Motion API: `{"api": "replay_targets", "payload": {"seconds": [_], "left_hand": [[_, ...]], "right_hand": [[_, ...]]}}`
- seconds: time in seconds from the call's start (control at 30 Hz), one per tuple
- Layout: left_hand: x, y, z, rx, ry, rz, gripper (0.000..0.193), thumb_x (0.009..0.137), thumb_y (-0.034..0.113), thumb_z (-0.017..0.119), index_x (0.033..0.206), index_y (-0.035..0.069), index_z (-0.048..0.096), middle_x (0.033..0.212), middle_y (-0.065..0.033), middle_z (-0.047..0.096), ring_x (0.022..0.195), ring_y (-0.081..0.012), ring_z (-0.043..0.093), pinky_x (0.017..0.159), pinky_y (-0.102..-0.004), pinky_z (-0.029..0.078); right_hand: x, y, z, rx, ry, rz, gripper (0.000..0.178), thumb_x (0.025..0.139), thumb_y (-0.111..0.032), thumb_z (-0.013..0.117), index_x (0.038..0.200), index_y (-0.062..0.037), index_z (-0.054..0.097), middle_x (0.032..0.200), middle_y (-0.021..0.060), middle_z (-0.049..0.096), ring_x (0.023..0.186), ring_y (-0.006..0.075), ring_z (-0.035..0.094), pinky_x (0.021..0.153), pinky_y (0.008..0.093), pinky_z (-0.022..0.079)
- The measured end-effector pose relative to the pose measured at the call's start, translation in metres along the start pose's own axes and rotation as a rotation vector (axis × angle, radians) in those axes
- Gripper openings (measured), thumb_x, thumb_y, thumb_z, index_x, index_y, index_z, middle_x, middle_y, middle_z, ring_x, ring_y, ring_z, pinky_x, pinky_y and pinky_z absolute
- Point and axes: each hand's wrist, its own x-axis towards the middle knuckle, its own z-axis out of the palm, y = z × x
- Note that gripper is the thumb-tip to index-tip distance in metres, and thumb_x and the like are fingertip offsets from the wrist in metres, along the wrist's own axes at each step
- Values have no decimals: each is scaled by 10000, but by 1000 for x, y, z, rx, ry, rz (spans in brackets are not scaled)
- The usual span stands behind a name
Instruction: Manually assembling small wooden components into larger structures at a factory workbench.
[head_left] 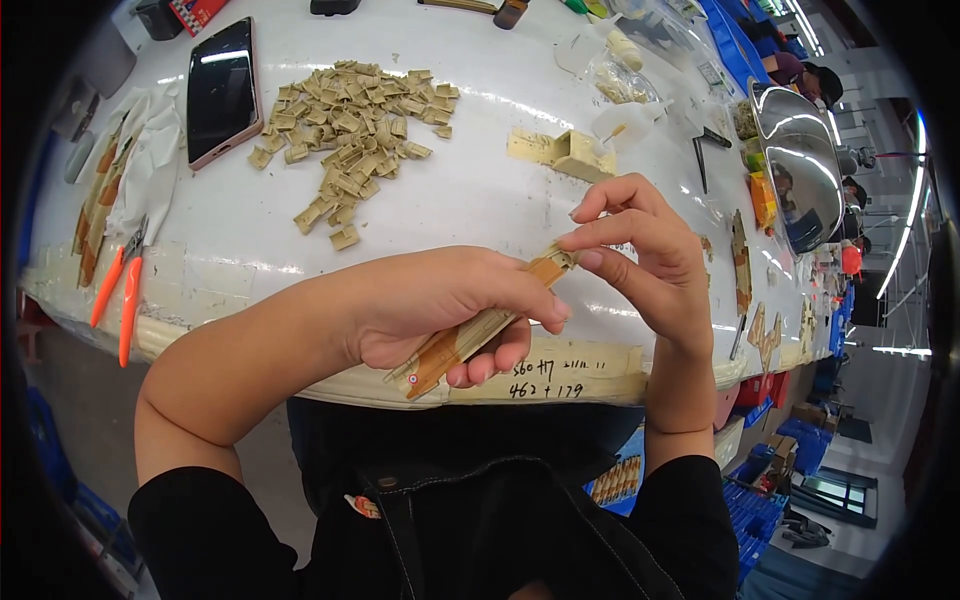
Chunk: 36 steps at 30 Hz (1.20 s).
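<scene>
My left hand (450,300) is closed around a long, narrow model-plane fuselage (436,358), tan with brown camouflage patches and a small round red-and-white mark near its lower end. The piece slants up to the right, and my fingers cover much of its middle. At its upper end my right hand (640,255) pinches with thumb and fingertips; whatever lies between them is too small and covered to make out. Beyond my left forearm is a pile of small tan curved plastic parts (350,120) on the white table (460,190).
Orange-handled cutters (128,290) lie at the left near white cloth (150,160) and more painted pieces (100,205). A phone (224,95) rests left of the pile. Past my right hand sit a tan block (585,155), black tweezers (708,155) and a metal tray (800,150).
</scene>
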Motion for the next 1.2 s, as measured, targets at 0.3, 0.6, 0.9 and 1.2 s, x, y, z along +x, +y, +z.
{"api": "replay_targets", "payload": {"seconds": [0.3,0.6,0.9,1.2], "left_hand": [[-2,3,2,13,-11,-8,225,838,175,560,895,-42,550,539,-84,535,344,-103,443,290,-194,363],[1,2,7,129,-15,65,239,831,225,535,851,-12,556,547,-80,551,381,-114,466,325,-208,349],[4,0,0,88,-58,79,463,871,419,380,801,4,572,503,-87,529,320,-115,403,311,-197,301],[2,1,3,127,1,53,523,859,429,289,734,-11,544,441,-104,480,255,-132,330,288,-203,282]], "right_hand": [[0,-7,-3,-66,-4,-64,195,790,3,627,974,-34,677,990,70,556,857,151,513,738,234,423],[4,10,-37,-121,581,-14,231,923,-139,527,1047,30,625,960,73,600,809,115,517,748,230,423],[17,48,-33,-205,603,194,151,867,-131,626,974,-31,664,875,14,572,726,73,465,657,178,387],[25,53,-33,-504,627,21,124,836,-91,657,936,-21,637,841,10,561,683,66,445,612,187,386]]}}
